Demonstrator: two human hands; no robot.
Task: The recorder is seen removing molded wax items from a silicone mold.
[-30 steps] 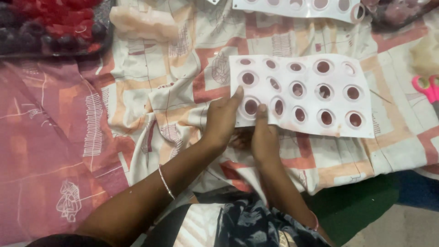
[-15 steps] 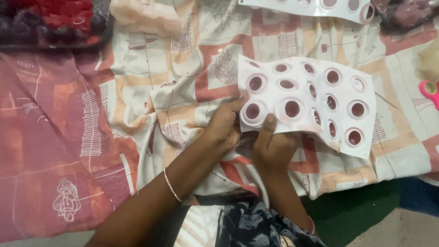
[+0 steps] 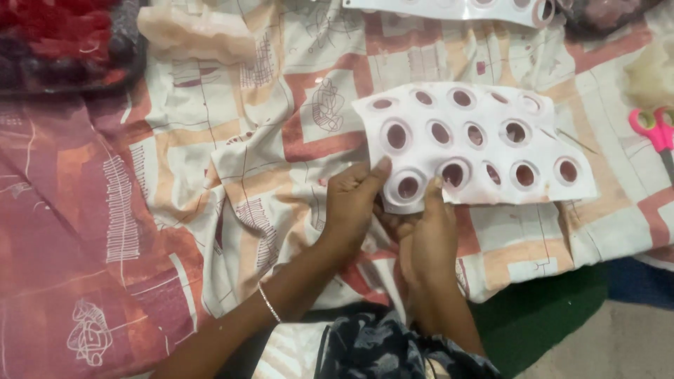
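Cloth (image 3: 267,161) w/ sheet (image 3: 484,147) btwn hands (image 3: 393,210)

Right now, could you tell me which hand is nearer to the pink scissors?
Right. The right hand grips the white sheet's lower edge, closer to the pink scissors; the left hand grips farther away.

We lost a second white sheet (image 3: 449,10) and a dark tray of red pieces (image 3: 63,42) to the top edge. The pink scissors (image 3: 656,133) ran off the right edge. The white punched sheet (image 3: 477,144) hid the fingers beneath its near corner.
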